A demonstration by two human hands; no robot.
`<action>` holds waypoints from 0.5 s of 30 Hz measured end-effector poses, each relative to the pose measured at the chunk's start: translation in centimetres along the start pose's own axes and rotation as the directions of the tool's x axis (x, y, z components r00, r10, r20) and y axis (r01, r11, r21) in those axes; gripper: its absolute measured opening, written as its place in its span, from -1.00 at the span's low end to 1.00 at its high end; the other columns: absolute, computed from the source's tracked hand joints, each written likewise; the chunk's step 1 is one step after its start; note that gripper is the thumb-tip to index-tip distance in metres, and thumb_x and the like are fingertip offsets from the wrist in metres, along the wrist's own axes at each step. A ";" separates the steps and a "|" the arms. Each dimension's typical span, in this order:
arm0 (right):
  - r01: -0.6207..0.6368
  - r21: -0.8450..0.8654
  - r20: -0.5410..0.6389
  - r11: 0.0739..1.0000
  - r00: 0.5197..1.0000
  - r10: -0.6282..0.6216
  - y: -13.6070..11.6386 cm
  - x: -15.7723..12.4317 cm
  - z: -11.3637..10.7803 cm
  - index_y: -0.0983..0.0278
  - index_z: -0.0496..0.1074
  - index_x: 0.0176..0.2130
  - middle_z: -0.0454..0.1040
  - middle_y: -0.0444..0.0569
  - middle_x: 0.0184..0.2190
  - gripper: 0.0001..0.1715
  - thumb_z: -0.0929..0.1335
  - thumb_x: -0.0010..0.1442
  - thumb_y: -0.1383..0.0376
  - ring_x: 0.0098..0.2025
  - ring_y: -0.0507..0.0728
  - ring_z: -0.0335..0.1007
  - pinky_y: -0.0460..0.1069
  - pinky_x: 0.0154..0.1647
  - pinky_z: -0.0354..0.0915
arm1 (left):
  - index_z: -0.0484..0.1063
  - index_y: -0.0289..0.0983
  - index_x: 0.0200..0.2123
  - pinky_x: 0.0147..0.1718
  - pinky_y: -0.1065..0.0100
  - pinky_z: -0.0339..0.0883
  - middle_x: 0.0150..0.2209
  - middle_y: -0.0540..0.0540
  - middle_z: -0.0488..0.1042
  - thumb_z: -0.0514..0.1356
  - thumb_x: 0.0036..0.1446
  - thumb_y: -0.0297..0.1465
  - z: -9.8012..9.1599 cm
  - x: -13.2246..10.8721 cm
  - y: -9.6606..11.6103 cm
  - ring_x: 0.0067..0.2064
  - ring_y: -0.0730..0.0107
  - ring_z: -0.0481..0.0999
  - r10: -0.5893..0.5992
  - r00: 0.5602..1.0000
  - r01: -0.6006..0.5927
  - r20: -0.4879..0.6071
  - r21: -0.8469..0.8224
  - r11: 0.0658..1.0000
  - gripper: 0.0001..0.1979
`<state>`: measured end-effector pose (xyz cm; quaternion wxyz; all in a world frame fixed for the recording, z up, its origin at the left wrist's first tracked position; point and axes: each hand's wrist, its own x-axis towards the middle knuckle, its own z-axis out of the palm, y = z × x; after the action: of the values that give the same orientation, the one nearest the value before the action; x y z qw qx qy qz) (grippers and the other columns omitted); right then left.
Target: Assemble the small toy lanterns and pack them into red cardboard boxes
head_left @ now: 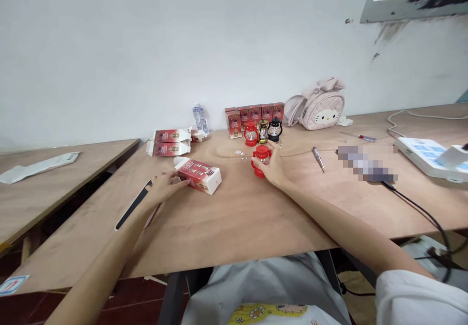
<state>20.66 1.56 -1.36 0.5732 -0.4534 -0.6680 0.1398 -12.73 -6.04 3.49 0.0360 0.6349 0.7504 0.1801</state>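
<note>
My right hand (pixel 273 168) is closed around a small red lantern (pixel 260 153), which stands upright on the wooden table. To the left, the fingers of my left hand (pixel 166 186) grip the near-left side of a red and white cardboard box (pixel 200 175) lying flat, its left-end flap raised. Behind the held lantern stand another red lantern (pixel 250 134), a gold lantern (pixel 263 131) and a black lantern (pixel 275 129). Small silvery discs (pixel 241 153) lie loose on the tabletop between the box and the lanterns.
Red boxes (pixel 256 114) line the wall, with opened cartons (pixel 170 142) and a clear bottle (pixel 200 118) to their left. A pink bag (pixel 323 108), screwdriver (pixel 318 159), red-handled tool (pixel 365 138) and white power strip (pixel 431 157) are on the right. Black tweezers (pixel 133 205) lie by my left forearm.
</note>
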 end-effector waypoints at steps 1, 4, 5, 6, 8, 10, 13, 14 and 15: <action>-0.062 0.037 0.049 0.997 0.997 0.060 0.3 0.2 0.0 0.26 0.09 0.17 0.35 0.19 0.09 -0.17 0.42 0.05 0.02 0.08 0.28 0.36 0.24 0.11 0.25 | 0.49 -0.26 -0.26 -0.04 -0.13 0.21 -0.16 -0.29 0.48 0.18 -0.02 -0.02 0.0 0.0 0.5 0.03 -0.25 0.34 -0.065 0.998 0.065 0.014 0.010 0.998 -0.56; -0.156 0.050 0.082 0.987 0.985 0.152 0.5 0.4 0.1 0.24 0.16 0.12 0.41 0.15 0.05 -0.13 0.48 -0.07 0.01 0.05 0.30 0.39 0.23 0.09 0.27 | 0.45 -0.26 -0.28 -0.12 -0.07 0.25 -0.05 -0.31 0.41 0.14 0.06 -0.12 -0.3 -0.2 2.1 0.05 -0.23 0.31 -0.102 0.985 0.104 -0.140 0.010 0.995 -0.67; -0.164 0.048 0.082 0.985 0.984 0.160 0.5 0.4 0.2 0.24 0.16 0.11 0.41 0.15 0.05 -0.12 0.49 -0.10 0.02 0.05 0.31 0.39 0.24 0.09 0.27 | 0.44 -0.27 -0.27 -0.12 -0.06 0.24 -0.04 -0.30 0.41 0.11 0.09 -0.16 -0.6 -0.2 2.8 0.05 -0.21 0.31 -0.049 0.975 0.053 -0.217 0.015 0.998 -0.69; -0.172 0.054 0.087 0.984 0.982 0.167 0.5 0.3 0.3 0.23 0.17 0.10 0.42 0.14 0.04 -0.12 0.50 -0.12 0.04 0.05 0.31 0.39 0.24 0.09 0.27 | 0.42 -0.27 -0.25 -0.10 -0.04 0.22 -0.05 -0.28 0.43 0.09 0.13 -0.19 -1.0 -0.2 3.6 0.05 -0.17 0.31 0.023 0.957 -0.014 -0.289 0.033 0.999 -0.72; -0.191 0.097 0.097 0.977 0.979 0.182 0.4 0.2 0.4 0.22 0.18 0.07 0.43 0.11 0.02 -0.13 0.51 -0.15 0.06 0.03 0.29 0.41 0.24 0.07 0.28 | 0.40 -0.26 -0.23 -0.06 0.00 0.17 -0.15 -0.22 0.49 0.03 0.20 -0.28 -1.8 -0.1 5.5 0.00 -0.04 0.37 0.194 0.909 -0.170 -0.368 0.097 0.981 -0.77; -0.213 0.167 0.079 0.963 0.976 0.202 0.4 0.3 0.4 0.22 0.19 0.04 0.45 0.09 -0.01 -0.15 0.51 -0.17 0.06 0.00 0.27 0.42 0.23 0.07 0.28 | 0.41 -0.22 -0.22 -0.04 0.03 0.11 -0.21 -0.14 0.53 0.00 0.25 -0.32 -2.7 0.0 7.7 -0.07 0.08 0.43 0.391 0.859 -0.344 -0.330 0.193 0.919 -0.79; -0.215 0.287 -0.022 0.933 0.973 0.231 -0.3 0.9 0.0 0.24 0.22 -0.03 0.45 0.07 -0.06 -0.23 0.50 -0.16 0.04 -0.04 0.22 0.43 0.21 0.06 0.29 | 0.44 -0.19 -0.19 -0.12 0.15 0.13 -0.25 -0.11 0.53 0.02 0.26 -0.35 -3.5 0.4 11.0 -0.13 0.15 0.47 0.612 0.776 -0.543 -0.155 0.330 0.772 -0.80; -0.197 0.333 -0.061 0.922 0.971 0.230 -0.9 1.2 -0.2 0.24 0.24 -0.06 0.45 0.06 -0.07 -0.27 0.50 -0.15 0.03 -0.05 0.20 0.43 0.19 0.05 0.30 | 0.45 -0.19 -0.19 -0.16 0.19 0.15 -0.25 -0.11 0.53 0.04 0.25 -0.35 -3.7 0.5 12.0 -0.15 0.17 0.47 0.667 0.742 -0.608 -0.071 0.350 0.713 -0.81; -0.168 0.384 -0.096 0.908 0.971 0.220 -1.8 1.6 -0.6 0.25 0.25 -0.09 0.46 0.05 -0.09 -0.30 0.49 -0.14 0.02 -0.07 0.19 0.43 0.18 0.04 0.31 | 0.46 -0.19 -0.20 -0.19 0.23 0.15 -0.28 -0.10 0.53 0.05 0.24 -0.35 -3.7 0.6 12.9 -0.17 0.19 0.48 0.700 0.714 -0.647 -0.019 0.363 0.670 -0.81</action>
<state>20.46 1.62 1.10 0.6766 -0.4090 -0.5398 0.2892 -1.75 -4.60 11.15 -0.1992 0.8476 0.4812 0.1016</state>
